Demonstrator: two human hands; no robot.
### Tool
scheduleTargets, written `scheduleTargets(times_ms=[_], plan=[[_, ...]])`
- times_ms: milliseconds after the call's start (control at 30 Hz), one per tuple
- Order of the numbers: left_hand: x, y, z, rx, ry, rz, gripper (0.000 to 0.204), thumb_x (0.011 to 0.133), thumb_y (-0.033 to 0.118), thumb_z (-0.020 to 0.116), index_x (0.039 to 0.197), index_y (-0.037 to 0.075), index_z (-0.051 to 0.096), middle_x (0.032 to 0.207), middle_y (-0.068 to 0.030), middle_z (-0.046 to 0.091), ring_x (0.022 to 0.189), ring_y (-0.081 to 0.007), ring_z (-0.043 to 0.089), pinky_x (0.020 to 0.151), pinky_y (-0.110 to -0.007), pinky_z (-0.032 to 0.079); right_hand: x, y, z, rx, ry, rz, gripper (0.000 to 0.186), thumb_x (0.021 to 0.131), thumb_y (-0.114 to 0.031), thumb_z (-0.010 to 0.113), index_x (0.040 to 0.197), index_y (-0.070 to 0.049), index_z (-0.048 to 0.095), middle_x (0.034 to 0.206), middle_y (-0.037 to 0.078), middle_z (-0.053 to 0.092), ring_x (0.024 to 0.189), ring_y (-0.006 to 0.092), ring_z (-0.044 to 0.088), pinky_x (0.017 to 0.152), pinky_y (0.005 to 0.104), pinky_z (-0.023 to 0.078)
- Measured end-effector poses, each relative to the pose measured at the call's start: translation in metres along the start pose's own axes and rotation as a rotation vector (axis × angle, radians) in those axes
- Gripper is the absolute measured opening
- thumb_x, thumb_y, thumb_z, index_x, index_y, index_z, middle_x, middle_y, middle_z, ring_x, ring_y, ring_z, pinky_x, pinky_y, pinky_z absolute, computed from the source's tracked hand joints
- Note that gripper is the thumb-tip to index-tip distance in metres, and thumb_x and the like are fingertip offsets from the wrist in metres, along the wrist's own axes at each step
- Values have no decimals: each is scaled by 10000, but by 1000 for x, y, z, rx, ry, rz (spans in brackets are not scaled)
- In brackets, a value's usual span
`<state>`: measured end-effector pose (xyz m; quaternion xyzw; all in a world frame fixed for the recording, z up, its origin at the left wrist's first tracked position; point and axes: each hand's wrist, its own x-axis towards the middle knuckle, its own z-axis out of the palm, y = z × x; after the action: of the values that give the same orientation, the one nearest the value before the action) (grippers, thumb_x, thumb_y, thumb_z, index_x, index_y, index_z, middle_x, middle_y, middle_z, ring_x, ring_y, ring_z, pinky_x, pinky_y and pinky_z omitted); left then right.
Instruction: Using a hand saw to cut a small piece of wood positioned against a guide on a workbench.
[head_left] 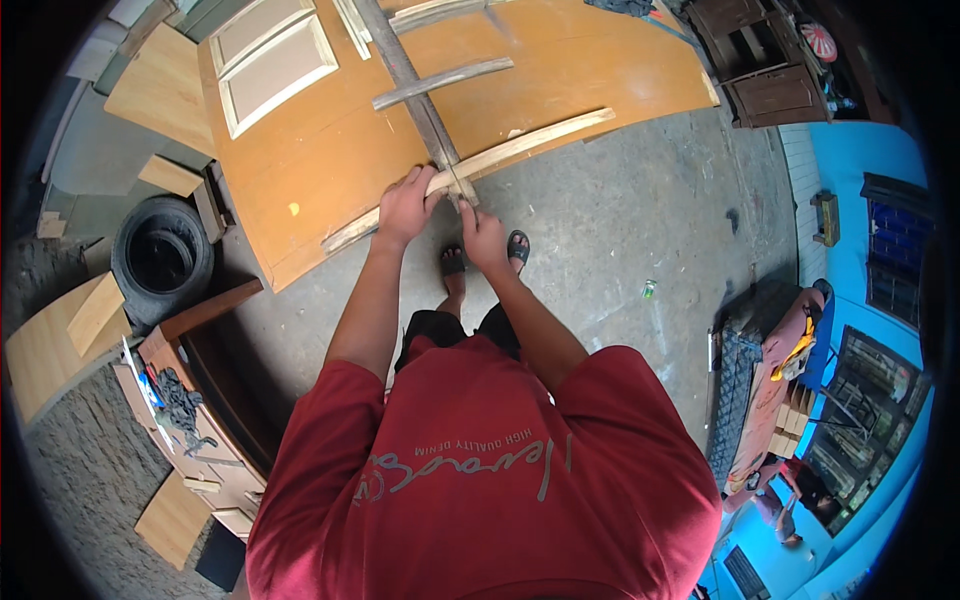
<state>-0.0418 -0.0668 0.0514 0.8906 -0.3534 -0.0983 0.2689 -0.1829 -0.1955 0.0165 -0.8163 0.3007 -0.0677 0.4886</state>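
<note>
My left hand (404, 207) is closed over a long pale wooden strip (540, 137) that lies along the near edge of an orange-brown wooden tabletop (340, 170). Under the strip runs a weathered grey wooden beam (437, 138), whose near end sticks out past the tabletop. A shorter grey stick (455, 80) crosses that beam farther away. Beside the beam's near end, my right hand (484, 238) is closed with its thumb pointing up at the wood. What its fingers hold, if anything, is hidden.
A framed panel (278, 85) lies at the tabletop's far left. Left of the table are a black tyre (163, 258) and a wooden cabinet (205, 375) with clutter on it. Dark furniture (775, 95) stands far right; a padded piece (735, 390) is nearer. A person (775, 500) is at lower right.
</note>
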Motion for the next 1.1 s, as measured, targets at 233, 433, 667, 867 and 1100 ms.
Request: scheduleTargets(times_ms=[233, 433, 667, 867, 1100], plan=[[-2, -4, 3, -6, -1, -16, 322, 976, 324, 714, 1211, 137, 599, 1114, -111, 664, 1005, -391, 698, 860, -495, 561, -107, 81, -29, -123, 73, -144, 491, 1114, -390, 567, 865, 11, 699, 734, 289, 653, 688, 493, 681, 625, 554, 483], [4, 4, 5, -19, -8, 10, 330, 978, 325, 711, 1220, 136, 591, 1119, -113, 664, 1007, -394, 698, 861, -502, 564, -2, 8, -9, 14, 33, -24, 536, 1091, -371, 591, 780, 56, 680, 786, 318, 653, 816, 546, 662, 705, 600, 508], [-3, -1, 1, -20, -9, -15, 328, 993, 348, 703, 1209, 125, 596, 1111, -125, 688, 1031, -395, 693, 853, -501, 551, -83, 53, -24, -5, 93, -135, 573, 1110, -418, 572, 787, 45, 671, 660, 283, 604, 630, 467, 656, 591, 520, 464], [-2, 4, 3, -30, -2, -5, 320, 992, 340, 701, 1218, 136, 600, 1107, -117, 668, 985, -399, 701, 850, -502, 564, -52, 43, -25, -37, -54, 61, 567, 1094, -407, 588, 784, 57, 689, 749, 306, 664, 772, 528, 675, 694, 574, 509], [-2, 4, 0, -26, -3, -7, 314, 991, 346, 702, 1209, 141, 607, 1107, -111, 667, 991, -392, 703, 843, -502, 562, -15, 5, -11, 38, -2, 42, 553, 1098, -388, 580, 783, 56, 679, 748, 307, 653, 754, 539, 653, 678, 571, 507]])
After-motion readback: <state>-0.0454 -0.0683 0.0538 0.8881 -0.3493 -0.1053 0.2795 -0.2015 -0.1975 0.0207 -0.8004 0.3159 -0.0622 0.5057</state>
